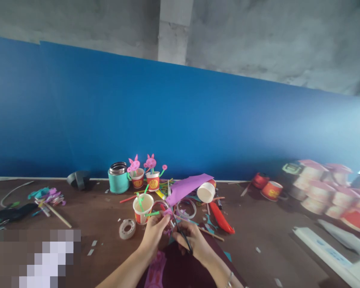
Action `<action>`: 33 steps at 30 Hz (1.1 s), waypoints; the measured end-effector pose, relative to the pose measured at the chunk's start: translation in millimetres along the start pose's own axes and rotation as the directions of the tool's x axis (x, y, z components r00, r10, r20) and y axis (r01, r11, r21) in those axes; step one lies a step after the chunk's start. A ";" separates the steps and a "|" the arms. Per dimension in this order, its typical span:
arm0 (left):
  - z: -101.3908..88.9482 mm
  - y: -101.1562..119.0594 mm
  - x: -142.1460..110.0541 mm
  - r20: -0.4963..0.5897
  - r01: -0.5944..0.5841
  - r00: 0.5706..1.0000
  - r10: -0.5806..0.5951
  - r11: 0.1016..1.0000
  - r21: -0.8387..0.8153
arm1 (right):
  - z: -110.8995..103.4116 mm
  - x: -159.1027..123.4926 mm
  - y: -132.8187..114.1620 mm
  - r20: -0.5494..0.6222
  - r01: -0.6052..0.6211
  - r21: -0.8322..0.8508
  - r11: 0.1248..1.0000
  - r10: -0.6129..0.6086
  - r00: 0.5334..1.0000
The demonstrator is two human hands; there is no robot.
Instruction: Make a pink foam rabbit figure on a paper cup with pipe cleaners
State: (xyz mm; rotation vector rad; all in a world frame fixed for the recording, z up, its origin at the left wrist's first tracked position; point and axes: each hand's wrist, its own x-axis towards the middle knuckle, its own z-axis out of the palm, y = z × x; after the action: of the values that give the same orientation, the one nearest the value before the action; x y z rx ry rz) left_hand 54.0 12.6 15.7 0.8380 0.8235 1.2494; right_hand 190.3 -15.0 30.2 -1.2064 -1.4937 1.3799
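Observation:
My left hand [156, 231] pinches a small piece of pink paper [168, 212] between thumb and fingers. In my right hand [194, 239] is a pair of scissors [185, 239] with black handles, blades pointing up beside the pink piece. Just beyond the hands lies a larger purple sheet [188, 188] with a jagged edge. Left of my left hand stands a paper cup [144, 205] with green strips. A roll of tape [127, 229] lies nearby. Below the hands, a pink paper piece with drawn shapes [156, 268] rests on a dark sheet [182, 269].
Two cups with pink paper animal figures [150, 162] stand behind, beside a teal jar [118, 182]. A tipped white cup [206, 192] and a red knife-like tool [221, 218] lie right. Farther right are stacked cups [314, 192] and a power strip [320, 250]. Scraps [46, 196] lie left.

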 end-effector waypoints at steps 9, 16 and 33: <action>2.9 4.8 -3.4 0.005 0.007 1.000 -0.007 1.000 -0.015 | -2.0 -2.7 -3.5 -0.001 0.010 -0.017 1.000 -0.010 1.000; 3.3 7.8 -2.8 0.013 0.006 1.000 -0.006 1.000 -0.010 | -1.4 -1.6 -1.1 0.019 0.006 0.011 1.000 -0.006 1.000; 0.9 3.3 -2.7 -0.019 -0.006 1.000 0.006 1.000 -0.018 | -1.0 -2.3 -0.6 0.019 0.016 0.035 0.999 -0.017 1.000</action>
State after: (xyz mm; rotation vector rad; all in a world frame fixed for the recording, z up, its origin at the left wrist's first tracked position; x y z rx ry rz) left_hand 53.0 10.2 19.2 0.8153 0.8243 1.2700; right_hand 191.8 -16.9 31.1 -1.1601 -1.4832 1.4045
